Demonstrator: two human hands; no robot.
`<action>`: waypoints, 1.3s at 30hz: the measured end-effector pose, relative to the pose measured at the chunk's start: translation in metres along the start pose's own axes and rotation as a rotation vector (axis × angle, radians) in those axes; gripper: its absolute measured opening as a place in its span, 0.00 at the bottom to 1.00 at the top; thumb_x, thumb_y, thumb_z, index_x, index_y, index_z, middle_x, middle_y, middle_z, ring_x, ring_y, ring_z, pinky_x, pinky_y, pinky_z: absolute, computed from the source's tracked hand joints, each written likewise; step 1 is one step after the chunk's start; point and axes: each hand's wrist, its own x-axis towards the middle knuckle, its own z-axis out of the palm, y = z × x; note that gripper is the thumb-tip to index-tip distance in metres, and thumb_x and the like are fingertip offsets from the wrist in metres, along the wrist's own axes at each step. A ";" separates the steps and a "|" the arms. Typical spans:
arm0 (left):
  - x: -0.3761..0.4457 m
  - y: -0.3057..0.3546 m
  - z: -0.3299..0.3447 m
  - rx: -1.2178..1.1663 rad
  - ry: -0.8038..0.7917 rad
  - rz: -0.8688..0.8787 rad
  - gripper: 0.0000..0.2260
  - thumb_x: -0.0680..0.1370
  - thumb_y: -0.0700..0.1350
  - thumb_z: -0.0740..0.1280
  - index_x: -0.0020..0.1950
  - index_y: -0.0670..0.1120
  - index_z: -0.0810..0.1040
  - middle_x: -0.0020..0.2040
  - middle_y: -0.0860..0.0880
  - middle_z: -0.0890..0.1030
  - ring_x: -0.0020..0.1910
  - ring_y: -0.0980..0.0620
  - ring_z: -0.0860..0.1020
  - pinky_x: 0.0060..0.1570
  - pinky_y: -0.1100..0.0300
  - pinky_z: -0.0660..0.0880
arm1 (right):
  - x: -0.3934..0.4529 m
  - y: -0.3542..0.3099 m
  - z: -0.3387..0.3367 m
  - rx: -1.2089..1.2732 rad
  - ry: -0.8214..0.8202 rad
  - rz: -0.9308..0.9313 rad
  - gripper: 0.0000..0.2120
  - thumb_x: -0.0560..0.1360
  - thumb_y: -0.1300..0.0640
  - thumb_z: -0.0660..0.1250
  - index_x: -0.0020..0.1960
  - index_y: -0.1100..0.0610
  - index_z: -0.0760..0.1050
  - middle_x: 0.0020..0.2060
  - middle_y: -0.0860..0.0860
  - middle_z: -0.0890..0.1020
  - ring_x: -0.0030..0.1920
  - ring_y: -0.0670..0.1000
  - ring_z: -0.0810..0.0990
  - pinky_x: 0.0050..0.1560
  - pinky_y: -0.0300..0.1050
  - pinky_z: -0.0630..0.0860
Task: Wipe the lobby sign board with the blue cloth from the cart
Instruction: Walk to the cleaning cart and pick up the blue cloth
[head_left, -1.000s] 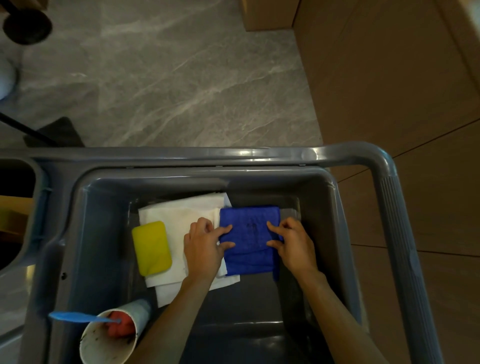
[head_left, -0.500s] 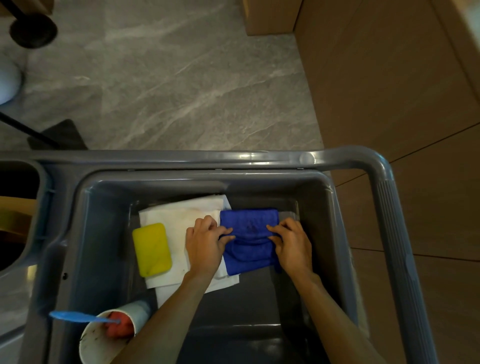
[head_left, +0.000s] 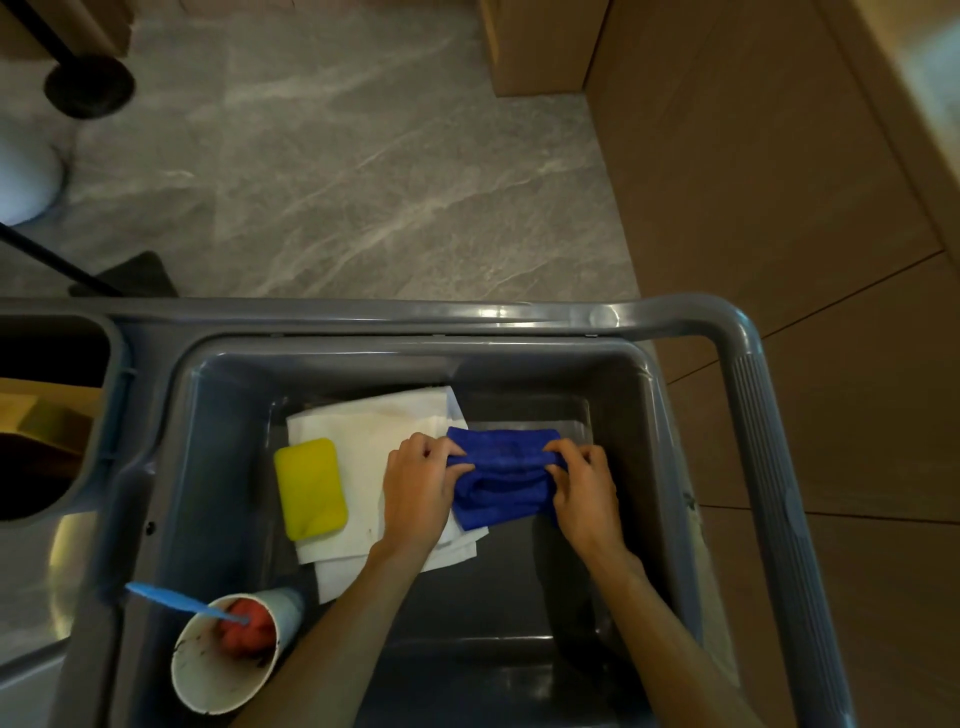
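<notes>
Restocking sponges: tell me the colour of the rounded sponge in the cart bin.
Yellow rounded sponge, clearest in the head view.

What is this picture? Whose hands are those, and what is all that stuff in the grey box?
The picture comes from a camera worn on a person's head, looking down, so you see their own two arms. The grey box is the tub of a cleaning cart standing on a stone floor. Inside lie a white cloth with a yellow sponge on it, and a paper cup with a blue stick poking out. The left hand and the right hand each pinch one side of a blue cloth, bunching it up between them. That is the cloth for wiping the sign board, which is not in view.
</notes>
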 end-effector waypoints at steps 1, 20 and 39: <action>-0.001 0.000 -0.001 0.009 -0.003 -0.004 0.14 0.80 0.56 0.65 0.59 0.48 0.78 0.58 0.47 0.78 0.55 0.51 0.75 0.56 0.59 0.72 | -0.001 -0.001 -0.002 0.001 -0.008 0.001 0.14 0.79 0.61 0.63 0.63 0.54 0.77 0.58 0.57 0.75 0.55 0.59 0.76 0.54 0.49 0.75; -0.034 0.026 -0.048 -0.159 0.166 0.016 0.10 0.79 0.51 0.69 0.59 0.50 0.76 0.49 0.49 0.84 0.47 0.52 0.81 0.55 0.56 0.75 | -0.034 -0.042 -0.046 0.198 -0.010 -0.068 0.10 0.81 0.60 0.63 0.57 0.46 0.74 0.50 0.44 0.81 0.52 0.40 0.82 0.56 0.44 0.80; -0.023 0.076 -0.177 -0.461 0.161 0.182 0.13 0.77 0.44 0.73 0.61 0.50 0.81 0.51 0.55 0.79 0.44 0.65 0.77 0.41 0.77 0.70 | -0.043 -0.113 -0.163 0.116 0.145 -0.321 0.11 0.80 0.61 0.66 0.61 0.54 0.79 0.46 0.44 0.82 0.45 0.36 0.79 0.45 0.23 0.75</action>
